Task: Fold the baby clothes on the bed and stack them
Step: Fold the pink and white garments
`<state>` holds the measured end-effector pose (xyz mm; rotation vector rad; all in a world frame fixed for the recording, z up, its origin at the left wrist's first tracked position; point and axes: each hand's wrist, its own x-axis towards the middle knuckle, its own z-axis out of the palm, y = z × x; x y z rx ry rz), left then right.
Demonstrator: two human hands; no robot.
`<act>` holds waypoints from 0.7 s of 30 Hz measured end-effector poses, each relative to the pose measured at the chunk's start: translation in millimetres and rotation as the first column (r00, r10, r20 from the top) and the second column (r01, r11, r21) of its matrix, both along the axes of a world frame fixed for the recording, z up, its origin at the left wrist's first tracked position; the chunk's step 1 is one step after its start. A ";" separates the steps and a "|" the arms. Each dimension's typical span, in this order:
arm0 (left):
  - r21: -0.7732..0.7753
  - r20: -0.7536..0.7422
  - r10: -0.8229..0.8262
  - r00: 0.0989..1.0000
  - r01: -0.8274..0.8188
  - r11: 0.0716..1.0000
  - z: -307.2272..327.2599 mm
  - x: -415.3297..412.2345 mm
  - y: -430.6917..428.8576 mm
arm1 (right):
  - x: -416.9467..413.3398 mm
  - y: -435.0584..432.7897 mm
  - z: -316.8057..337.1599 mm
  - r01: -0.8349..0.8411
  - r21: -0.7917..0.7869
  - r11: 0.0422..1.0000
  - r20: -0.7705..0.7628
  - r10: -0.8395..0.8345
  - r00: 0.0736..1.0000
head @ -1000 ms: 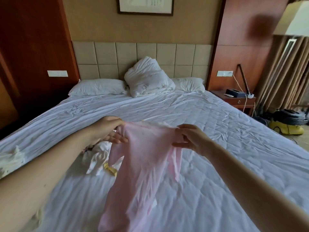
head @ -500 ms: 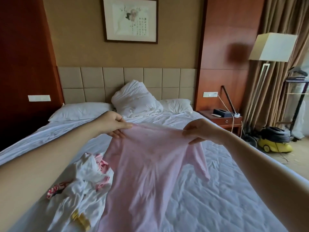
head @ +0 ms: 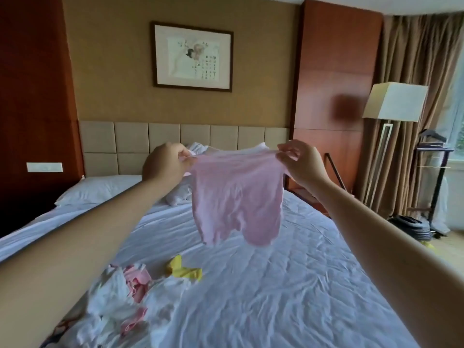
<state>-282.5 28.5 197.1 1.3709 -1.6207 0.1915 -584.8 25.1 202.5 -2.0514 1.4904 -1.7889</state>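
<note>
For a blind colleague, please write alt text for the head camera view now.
A left hand and a right hand pinch the top corners of a pink baby garment, holding it spread above a white bed. A loose pile of white and pink baby clothes and a yellow garment lie on the sheet.

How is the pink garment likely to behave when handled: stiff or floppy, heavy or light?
Probably floppy: the pink garment hangs limp from its two pinched corners, and its legs droop. Likely light: the left hand and right hand hold it up with fingertips only. It may crumple when laid on the bed.
</note>
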 end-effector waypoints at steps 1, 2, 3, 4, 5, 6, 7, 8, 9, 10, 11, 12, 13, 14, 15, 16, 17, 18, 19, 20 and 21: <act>0.013 0.013 -0.003 1.000 0.003 1.000 -8.5 -0.3 5.0 | -0.1 4.1 -8.1 0.003 0.020 1.000 -0.024 -0.003 1.000; 0.030 0.030 -0.006 1.000 0.005 1.000 -20.0 0.1 10.2 | -0.2 8.9 -19.6 0.008 0.055 0.998 -0.054 -0.005 0.999; 0.057 0.048 -0.008 0.999 0.005 0.998 -34.4 1.0 15.6 | 0.2 14.1 -34.3 0.016 0.104 0.994 -0.088 -0.007 0.996; 0.088 0.066 -0.007 0.998 0.001 0.996 -50.8 1.4 22.4 | 0.8 21.5 -51.8 0.022 0.156 0.988 -0.118 -0.003 0.993; 0.124 0.085 -0.002 0.996 -0.009 0.992 -69.9 2.7 28.1 | 1.4 29.0 -71.2 0.021 0.207 0.978 -0.136 0.008 0.991; 0.162 0.102 -0.002 0.995 -0.015 0.987 -89.9 3.6 35.7 | 2.4 37.9 -92.2 0.011 0.255 0.967 -0.137 0.025 0.990; 0.213 0.111 -0.009 0.994 -0.015 0.977 -112.7 4.6 44.4 | 3.1 46.2 -114.9 0.005 0.300 0.954 -0.132 0.037 0.991; 0.261 0.119 -0.021 0.993 -0.011 0.965 -136.8 5.7 55.0 | 3.6 54.4 -139.4 0.003 0.343 0.939 -0.135 0.046 0.990; 0.313 0.133 -0.026 0.991 -0.017 0.950 -163.9 7.2 66.4 | 4.2 64.2 -164.7 0.004 0.388 0.922 -0.146 0.057 0.988; 0.358 0.154 -0.026 0.988 -0.031 0.933 -191.2 8.8 79.8 | 5.7 76.1 -190.1 -0.001 0.433 0.901 -0.156 0.076 0.985; 0.406 0.178 -0.023 0.984 -0.052 0.913 -219.9 10.9 93.2 | 7.5 89.2 -214.9 0.000 0.482 0.876 -0.171 0.094 0.981; 0.455 0.194 -0.028 0.981 -0.065 0.888 -247.9 13.3 107.6 | 9.1 102.5 -240.6 -0.008 0.535 0.845 -0.173 0.118 0.978; 0.512 0.194 -0.042 0.980 -0.065 0.856 -274.6 15.7 122.9 | 11.1 117.4 -264.9 -0.010 0.589 0.808 -0.182 0.145 0.973; 0.563 0.193 -0.061 0.979 -0.060 0.824 -299.1 18.5 137.5 | 12.1 131.6 -289.3 -0.008 0.636 0.772 -0.195 0.171 0.966; 0.602 0.200 -0.075 0.977 -0.062 0.796 -320.6 21.9 152.7 | 13.3 146.0 -311.4 0.001 0.676 0.737 -0.208 0.190 0.960; 0.624 0.222 -0.083 0.971 -0.076 0.778 -338.5 25.1 166.8 | 14.4 159.5 -331.1 0.005 0.703 0.711 -0.218 0.208 0.953; 0.632 0.247 -0.092 0.965 -0.089 0.770 -353.6 28.3 179.6 | 15.1 172.1 -348.2 0.035 0.714 0.700 -0.265 0.223 0.938; 0.625 0.267 -0.099 0.959 -0.095 0.774 -364.8 30.9 191.3 | 15.4 183.7 -362.9 0.064 0.706 0.705 -0.319 0.236 0.918; 0.628 0.278 -0.106 0.955 -0.096 0.773 -373.6 32.8 202.1 | 16.1 195.1 -372.6 0.093 0.693 0.715 -0.376 0.248 0.893; 0.629 0.284 -0.117 0.952 -0.093 0.772 -380.3 34.2 211.5 | 17.7 205.5 -379.0 0.109 0.680 0.725 -0.418 0.262 0.870; 0.641 0.281 -0.130 0.951 -0.085 0.762 -385.7 34.7 221.6 | 19.3 216.4 -384.8 0.121 0.677 0.726 -0.447 0.275 0.851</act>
